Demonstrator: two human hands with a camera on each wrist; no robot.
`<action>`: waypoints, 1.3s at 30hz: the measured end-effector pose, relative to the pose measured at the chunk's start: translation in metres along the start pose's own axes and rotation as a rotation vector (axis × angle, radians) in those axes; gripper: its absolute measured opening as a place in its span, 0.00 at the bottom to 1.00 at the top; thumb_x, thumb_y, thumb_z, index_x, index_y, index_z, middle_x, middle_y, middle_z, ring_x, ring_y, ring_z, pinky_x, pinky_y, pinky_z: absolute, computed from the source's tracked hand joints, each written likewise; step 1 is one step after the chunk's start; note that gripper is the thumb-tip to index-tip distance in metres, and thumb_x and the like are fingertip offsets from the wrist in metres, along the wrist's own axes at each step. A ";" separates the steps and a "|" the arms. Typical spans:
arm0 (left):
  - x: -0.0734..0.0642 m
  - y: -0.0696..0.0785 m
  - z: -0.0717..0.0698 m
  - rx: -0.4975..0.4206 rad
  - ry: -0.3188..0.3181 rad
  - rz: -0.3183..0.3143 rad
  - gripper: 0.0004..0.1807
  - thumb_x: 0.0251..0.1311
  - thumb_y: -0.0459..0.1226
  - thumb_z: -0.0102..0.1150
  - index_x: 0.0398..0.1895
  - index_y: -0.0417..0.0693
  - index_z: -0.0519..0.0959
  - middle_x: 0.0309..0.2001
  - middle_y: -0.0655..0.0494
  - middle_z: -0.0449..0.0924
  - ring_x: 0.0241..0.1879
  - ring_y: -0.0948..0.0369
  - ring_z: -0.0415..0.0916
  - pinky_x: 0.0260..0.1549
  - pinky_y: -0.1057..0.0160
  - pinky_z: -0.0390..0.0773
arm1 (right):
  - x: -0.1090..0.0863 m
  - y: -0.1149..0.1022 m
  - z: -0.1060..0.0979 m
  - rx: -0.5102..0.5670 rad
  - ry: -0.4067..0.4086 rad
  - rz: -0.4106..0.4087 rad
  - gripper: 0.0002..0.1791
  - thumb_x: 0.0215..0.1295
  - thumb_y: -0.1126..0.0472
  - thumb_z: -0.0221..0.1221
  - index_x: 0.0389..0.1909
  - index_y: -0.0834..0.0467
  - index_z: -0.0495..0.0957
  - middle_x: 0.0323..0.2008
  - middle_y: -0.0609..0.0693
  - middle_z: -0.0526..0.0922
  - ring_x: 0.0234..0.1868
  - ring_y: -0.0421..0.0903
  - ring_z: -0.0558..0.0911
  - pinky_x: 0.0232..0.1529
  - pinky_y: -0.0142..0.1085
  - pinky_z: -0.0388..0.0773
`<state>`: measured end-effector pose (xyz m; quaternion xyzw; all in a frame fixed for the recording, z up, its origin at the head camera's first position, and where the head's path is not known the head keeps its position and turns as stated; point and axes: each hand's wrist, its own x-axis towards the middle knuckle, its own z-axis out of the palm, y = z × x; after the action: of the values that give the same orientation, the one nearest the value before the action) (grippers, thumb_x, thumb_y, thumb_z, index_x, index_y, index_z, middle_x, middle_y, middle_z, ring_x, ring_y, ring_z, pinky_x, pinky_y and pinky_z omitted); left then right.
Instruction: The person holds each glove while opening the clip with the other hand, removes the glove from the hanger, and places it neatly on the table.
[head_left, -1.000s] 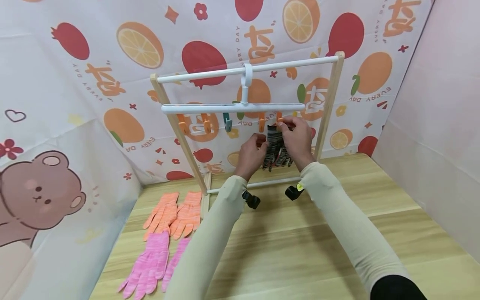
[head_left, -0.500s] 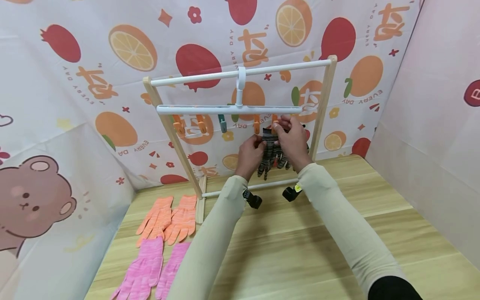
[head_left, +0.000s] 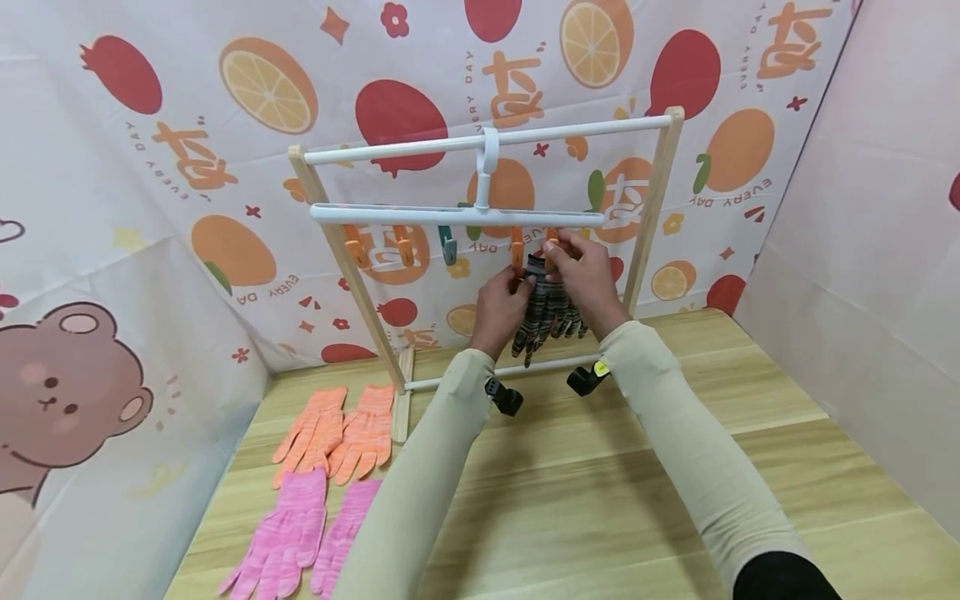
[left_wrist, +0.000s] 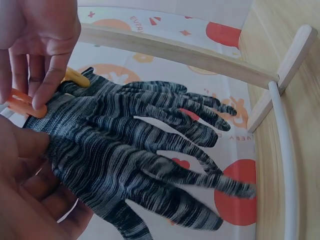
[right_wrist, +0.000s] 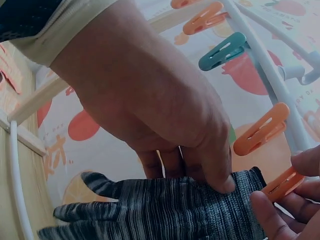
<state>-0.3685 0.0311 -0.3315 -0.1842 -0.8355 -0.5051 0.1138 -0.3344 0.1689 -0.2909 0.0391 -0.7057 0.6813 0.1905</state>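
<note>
A black-and-grey striped knit glove (left_wrist: pixel 105 150) hangs fingers-down under the white hanger bar (head_left: pixel 420 215). My left hand (head_left: pixel 501 310) pinches its cuff between thumb and fingers, plainest in the right wrist view. My right hand (head_left: pixel 592 279) pinches an orange clip (right_wrist: pixel 284 186) on the hanger. That clip overlaps the cuff edge; whether it bites the fabric, I cannot tell. A second striped glove (left_wrist: pixel 175 92) lies behind the first, with a yellow clip (left_wrist: pixel 76 77) at its cuff.
Another orange clip (right_wrist: pixel 261 129) sits beside the held one, with a teal clip (head_left: pixel 448 246) and more orange ones to the left. The hanger hooks over the wooden rack's top rod (head_left: pixel 405 150). Orange gloves (head_left: pixel 363 433) and pink gloves (head_left: pixel 288 525) lie on the table at left.
The striped glove hangs slightly lower, and its cuff has come nearer the orange clip. Both hands keep roughly their places. The head view has shifted a little.
</note>
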 end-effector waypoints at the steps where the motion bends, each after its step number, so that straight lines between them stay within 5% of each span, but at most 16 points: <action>1: 0.000 0.000 0.000 0.001 -0.001 -0.001 0.12 0.75 0.43 0.55 0.48 0.43 0.81 0.37 0.50 0.82 0.35 0.56 0.74 0.34 0.59 0.72 | 0.000 0.000 0.000 0.008 0.009 0.004 0.23 0.75 0.59 0.58 0.68 0.61 0.74 0.56 0.63 0.79 0.46 0.47 0.80 0.44 0.39 0.83; 10: -0.001 0.001 0.000 -0.007 0.000 -0.007 0.11 0.75 0.42 0.55 0.49 0.45 0.80 0.35 0.52 0.80 0.33 0.57 0.72 0.31 0.61 0.69 | -0.002 0.001 -0.001 -0.001 0.071 -0.018 0.22 0.72 0.54 0.62 0.63 0.57 0.80 0.58 0.52 0.83 0.50 0.46 0.82 0.38 0.33 0.83; 26: -0.011 -0.003 -0.003 -0.027 0.007 0.038 0.10 0.74 0.40 0.56 0.48 0.45 0.82 0.30 0.52 0.79 0.29 0.57 0.71 0.30 0.61 0.68 | -0.003 0.002 0.005 0.005 0.171 -0.030 0.19 0.70 0.56 0.65 0.58 0.58 0.84 0.57 0.50 0.84 0.47 0.45 0.84 0.33 0.31 0.82; 39: -0.015 -0.014 -0.009 -0.017 0.007 0.050 0.09 0.74 0.40 0.56 0.45 0.47 0.83 0.28 0.54 0.76 0.28 0.58 0.69 0.29 0.61 0.67 | -0.004 0.000 0.009 -0.065 0.225 -0.031 0.17 0.68 0.52 0.66 0.54 0.54 0.86 0.48 0.49 0.88 0.34 0.44 0.85 0.31 0.32 0.82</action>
<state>-0.3608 0.0141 -0.3438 -0.2041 -0.8259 -0.5099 0.1276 -0.3324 0.1594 -0.2925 -0.0329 -0.7009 0.6550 0.2804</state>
